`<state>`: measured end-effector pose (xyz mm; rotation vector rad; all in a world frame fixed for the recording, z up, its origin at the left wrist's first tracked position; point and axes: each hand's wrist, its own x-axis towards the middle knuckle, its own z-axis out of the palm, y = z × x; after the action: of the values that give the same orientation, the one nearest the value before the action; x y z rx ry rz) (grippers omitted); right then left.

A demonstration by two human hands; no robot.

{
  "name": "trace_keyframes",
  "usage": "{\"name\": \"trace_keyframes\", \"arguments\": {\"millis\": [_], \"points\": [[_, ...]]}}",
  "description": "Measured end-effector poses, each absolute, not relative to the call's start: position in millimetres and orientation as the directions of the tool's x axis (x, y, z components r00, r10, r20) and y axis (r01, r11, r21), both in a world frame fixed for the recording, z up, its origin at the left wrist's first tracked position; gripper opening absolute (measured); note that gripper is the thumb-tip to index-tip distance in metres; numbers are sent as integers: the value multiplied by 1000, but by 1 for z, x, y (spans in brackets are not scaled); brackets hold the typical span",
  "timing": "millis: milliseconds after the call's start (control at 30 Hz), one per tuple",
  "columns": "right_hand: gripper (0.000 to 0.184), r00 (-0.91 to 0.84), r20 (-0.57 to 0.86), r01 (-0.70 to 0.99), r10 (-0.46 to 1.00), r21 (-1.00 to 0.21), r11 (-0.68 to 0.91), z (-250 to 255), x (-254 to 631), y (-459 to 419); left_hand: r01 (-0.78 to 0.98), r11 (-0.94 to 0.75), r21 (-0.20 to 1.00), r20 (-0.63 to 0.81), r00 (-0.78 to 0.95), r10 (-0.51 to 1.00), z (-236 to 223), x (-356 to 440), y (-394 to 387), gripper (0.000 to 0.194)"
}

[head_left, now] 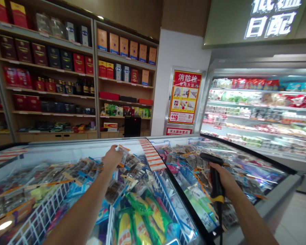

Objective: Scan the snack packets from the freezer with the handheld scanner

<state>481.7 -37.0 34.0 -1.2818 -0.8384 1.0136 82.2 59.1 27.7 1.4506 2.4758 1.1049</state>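
Observation:
My left hand reaches over the open chest freezer, its fingers closed on the edge of a clear packet with an orange border. Below that hand lie more clear packets with dark brown contents. Green and yellow corn packs fill the front of the same wire basket. In my right hand is a black handheld barcode scanner with a yellow band at the handle's base and a cable hanging down. The scanner is held above the freezer's right section, over more brown-filled packets.
White wire dividers split the freezer. A dark frame edge runs between its two sections. Shelves of boxes and bottles stand behind, beside a red fire-hydrant poster. A lit refrigerated display is at the right.

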Motion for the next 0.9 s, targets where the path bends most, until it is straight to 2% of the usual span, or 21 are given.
{"name": "trace_keyframes", "arguments": {"millis": [200,367,500,567,733,900], "points": [[18,408,-53,-157,911,-987,13,26,512,-37,811,355,466,486,-570,663,29,73,53,48],[17,431,-93,-207,898,-978,-3,19,515,-34,886,154,437,588,-411,696,43,146,63,48],[18,422,-113,-237,899,-971,-11,17,508,-30,899,-32,438,542,-235,807,29,228,77,45],[20,401,-103,-254,910,-967,2,15,504,-26,896,-72,437,487,-169,857,13,264,85,42],[24,397,-103,-267,912,-964,8,12,495,-18,915,-33,403,299,-98,949,-23,317,100,41],[21,417,-105,-247,903,-969,1,14,493,-21,924,-27,381,290,-92,952,-27,328,109,43]]}}
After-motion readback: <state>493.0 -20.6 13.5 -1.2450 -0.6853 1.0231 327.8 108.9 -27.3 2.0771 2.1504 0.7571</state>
